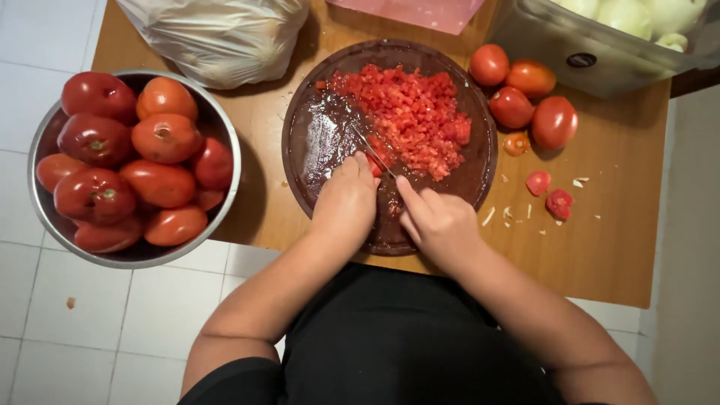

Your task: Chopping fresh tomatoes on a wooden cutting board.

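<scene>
Right hand (441, 223) grips a knife (373, 152); left hand (346, 199), fingers curled together, presses a tomato piece (374, 165) just beside the blade on the round board (322, 135), diced tomato (412, 120) beyond

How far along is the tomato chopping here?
Done: a large pile of diced tomato covers the round dark board. In hand: the right hand holds a knife over a piece steadied by the left hand. Left: four whole tomatoes beside the board and a full metal bowl of tomatoes. So most remains uncut.
</scene>
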